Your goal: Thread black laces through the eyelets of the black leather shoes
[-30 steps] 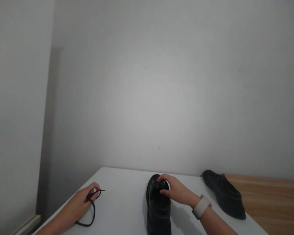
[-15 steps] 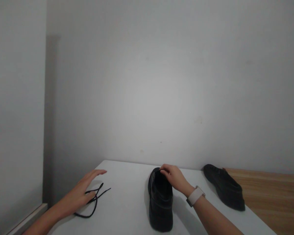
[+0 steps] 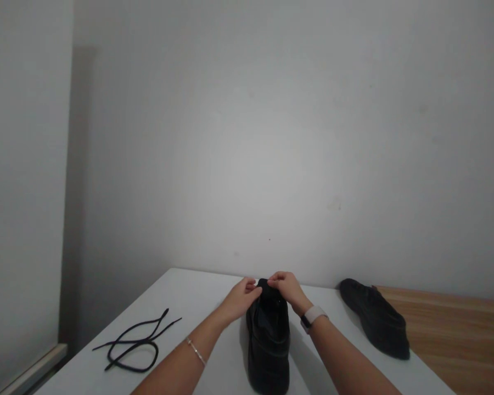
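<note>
A black shoe (image 3: 268,356) stands on the white table with its heel towards me and its opening facing up. At its far end, my right hand (image 3: 287,286) pinches the raised shoe tongue (image 3: 267,289) between thumb and fingers. My left hand (image 3: 242,299) is at the tongue's left side, fingers curled and the thumb against its edge. Apart from both hands, a loose black shoelace (image 3: 134,343) lies in loops on the table to the left.
A second black shoe (image 3: 374,318) rests at the table's right side, beside a wood-grained surface (image 3: 456,334). Behind the white table (image 3: 189,291) rises a grey wall (image 3: 251,137). Another wall panel (image 3: 24,164) stands at the left.
My left hand has left the shoelace, which now lies on the table, and moved right to the shoe. The tongue now stands higher between my hands.
</note>
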Motion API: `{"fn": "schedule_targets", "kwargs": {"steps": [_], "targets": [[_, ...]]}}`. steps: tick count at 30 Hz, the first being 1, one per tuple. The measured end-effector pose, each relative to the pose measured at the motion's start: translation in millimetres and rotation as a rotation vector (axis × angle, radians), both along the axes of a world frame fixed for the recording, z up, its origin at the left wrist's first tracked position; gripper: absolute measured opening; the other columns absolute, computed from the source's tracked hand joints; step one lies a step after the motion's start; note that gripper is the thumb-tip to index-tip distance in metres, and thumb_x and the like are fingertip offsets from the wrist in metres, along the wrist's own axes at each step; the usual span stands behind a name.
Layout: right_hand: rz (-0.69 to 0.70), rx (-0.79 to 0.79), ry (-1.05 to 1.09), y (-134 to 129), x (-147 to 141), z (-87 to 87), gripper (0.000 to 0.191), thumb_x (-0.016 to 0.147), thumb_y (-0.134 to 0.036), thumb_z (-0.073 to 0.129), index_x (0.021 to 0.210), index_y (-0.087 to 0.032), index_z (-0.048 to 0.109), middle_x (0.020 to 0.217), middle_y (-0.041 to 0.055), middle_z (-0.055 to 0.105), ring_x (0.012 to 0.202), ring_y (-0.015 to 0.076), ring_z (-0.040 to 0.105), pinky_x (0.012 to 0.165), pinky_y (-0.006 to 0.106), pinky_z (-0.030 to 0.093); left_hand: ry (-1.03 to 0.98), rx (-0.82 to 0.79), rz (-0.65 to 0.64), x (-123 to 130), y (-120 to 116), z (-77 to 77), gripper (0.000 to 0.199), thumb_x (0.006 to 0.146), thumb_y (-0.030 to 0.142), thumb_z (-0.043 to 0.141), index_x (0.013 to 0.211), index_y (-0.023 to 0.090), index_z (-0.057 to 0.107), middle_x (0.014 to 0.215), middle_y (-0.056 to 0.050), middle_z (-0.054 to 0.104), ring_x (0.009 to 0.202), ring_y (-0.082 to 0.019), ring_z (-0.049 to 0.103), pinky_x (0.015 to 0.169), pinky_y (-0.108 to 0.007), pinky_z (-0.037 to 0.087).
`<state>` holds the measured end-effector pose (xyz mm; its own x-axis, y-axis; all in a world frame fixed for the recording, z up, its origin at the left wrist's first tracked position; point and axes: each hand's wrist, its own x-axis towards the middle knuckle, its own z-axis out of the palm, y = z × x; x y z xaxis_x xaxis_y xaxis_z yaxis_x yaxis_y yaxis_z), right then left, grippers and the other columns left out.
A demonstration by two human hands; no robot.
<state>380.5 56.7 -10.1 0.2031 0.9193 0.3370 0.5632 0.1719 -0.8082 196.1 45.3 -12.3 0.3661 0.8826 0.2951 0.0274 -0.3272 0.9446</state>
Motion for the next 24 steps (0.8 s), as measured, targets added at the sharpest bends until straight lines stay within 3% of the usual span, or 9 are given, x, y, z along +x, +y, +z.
{"fn": "schedule_targets", "kwargs": {"steps": [4, 8, 11, 14, 17, 24], "targets": [[0.044, 0.050, 0.044, -10.0, -1.6, 2.2, 0.012, 0.067, -0.025, 0.062, 0.068, -0.013, 0.066, 0.065, 0.0058, 0.069, 0.062, 0.0176, 0.062, 0.058, 0.026, 0.047, -0.087, -0.090, 0.014, 25.5, 14.7, -16.9, 0.032, 0.065, 0.046, 0.062, 0.059, 0.015, 0.060, 0.054, 0.001, 0.053, 0.057, -0.016, 0.049, 0.059, -0.029, 0.035], [0.015, 0.196, 0.048, -34.8, -3.7, 15.9, 0.019, 0.071, -0.028, 0.060, 0.084, -0.015, 0.064, 0.086, 0.0091, 0.070, 0.077, 0.0196, 0.063, 0.071, 0.030, 0.050, -0.201, -0.134, 0.076, 31.8, 15.9, -27.3, 0.026, 0.063, 0.041, 0.061, 0.058, 0.016, 0.060, 0.054, 0.002, 0.053, 0.057, -0.015, 0.047, 0.057, -0.028, 0.033], [0.063, 0.325, -0.070, -58.7, -12.6, 29.3, 0.013, 0.077, -0.024, 0.055, 0.086, -0.017, 0.062, 0.088, 0.0068, 0.068, 0.082, 0.0178, 0.061, 0.077, 0.030, 0.048, -0.265, -0.150, 0.117, 37.5, 18.3, -34.1, 0.025, 0.063, 0.040, 0.061, 0.058, 0.015, 0.061, 0.055, 0.001, 0.055, 0.057, -0.015, 0.047, 0.057, -0.028, 0.033], [0.230, 0.150, -0.465, -77.6, -26.3, 41.0, 0.012, 0.077, -0.014, 0.054, 0.085, -0.016, 0.063, 0.081, 0.0043, 0.069, 0.074, 0.0146, 0.063, 0.069, 0.024, 0.048, -0.313, -0.161, 0.148, 42.6, 22.6, -39.8, 0.025, 0.061, 0.040, 0.061, 0.056, 0.015, 0.062, 0.054, 0.000, 0.056, 0.057, -0.015, 0.048, 0.056, -0.028, 0.034], [0.289, -0.099, -0.873, -87.0, -37.0, 49.1, 0.018, 0.076, -0.012, 0.057, 0.092, -0.014, 0.065, 0.087, 0.0064, 0.072, 0.078, 0.0156, 0.066, 0.068, 0.023, 0.048, -0.352, -0.174, 0.161, 44.5, 25.2, -43.2, 0.026, 0.059, 0.041, 0.064, 0.053, 0.015, 0.062, 0.053, 0.000, 0.057, 0.056, -0.015, 0.048, 0.055, -0.027, 0.034], [0.455, -0.330, -1.275, -87.1, -51.4, 53.2, 0.021, 0.064, -0.003, 0.060, 0.079, -0.009, 0.073, 0.084, 0.0200, 0.074, 0.083, 0.0341, 0.070, 0.072, 0.041, 0.052, -0.395, -0.191, 0.143, 42.9, 24.8, -45.2, 0.029, 0.056, 0.044, 0.070, 0.056, 0.015, 0.064, 0.053, 0.000, 0.058, 0.055, -0.015, 0.050, 0.057, -0.028, 0.036]]}}
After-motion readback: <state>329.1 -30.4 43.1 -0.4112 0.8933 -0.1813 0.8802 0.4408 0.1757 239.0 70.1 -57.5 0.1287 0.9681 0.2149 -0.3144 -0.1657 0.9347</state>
